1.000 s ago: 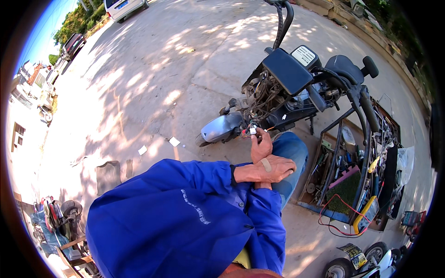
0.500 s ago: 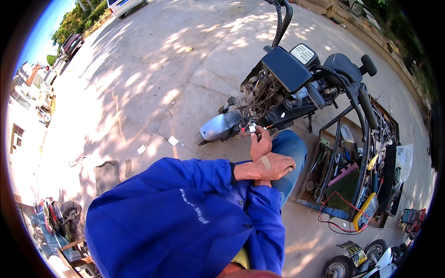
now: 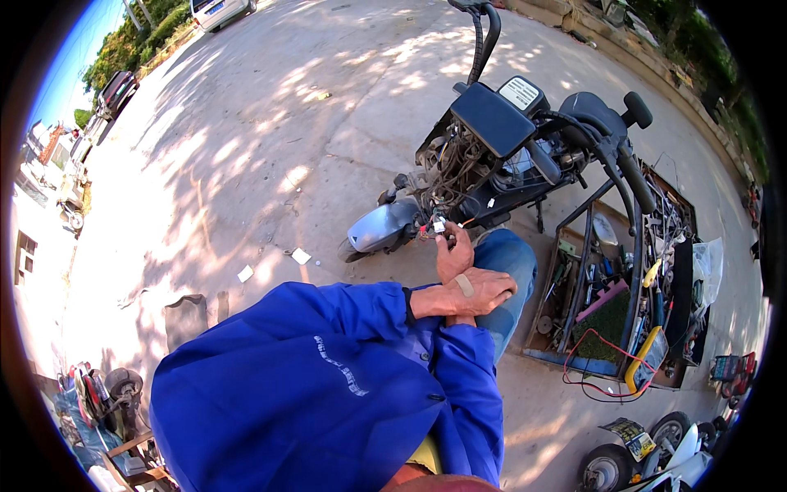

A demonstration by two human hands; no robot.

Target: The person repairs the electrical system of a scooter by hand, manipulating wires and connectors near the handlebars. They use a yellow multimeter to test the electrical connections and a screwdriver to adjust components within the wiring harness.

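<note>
My right hand (image 3: 453,256) pinches a small white plug connector (image 3: 440,225) between thumb and fingers, beside the exposed wiring (image 3: 455,168) at the front of an electric scooter (image 3: 492,123). Colored wires run close to the connector. Crossing over my right wrist is my left hand (image 3: 484,291), with a tan bandage on its back, near my jeans-clad knee (image 3: 512,266). Its fingers curl down and are closed; their tips and anything in them are hidden. The scooter's grey front fender (image 3: 384,227) lies just left of the connector.
To the right stands a metal-framed cart bed (image 3: 566,353) full of tools, with a yellow-edged meter (image 3: 648,359) and red and black leads. White paper scraps (image 3: 301,257) lie on the concrete. Other vehicle parts (image 3: 123,389) are at lower left; wheels (image 3: 602,470) at lower right.
The scooter and cart sit slightly further left in the picture as the view shifts. Both hands keep nearly the same pose, the connector still in my right fingers.
</note>
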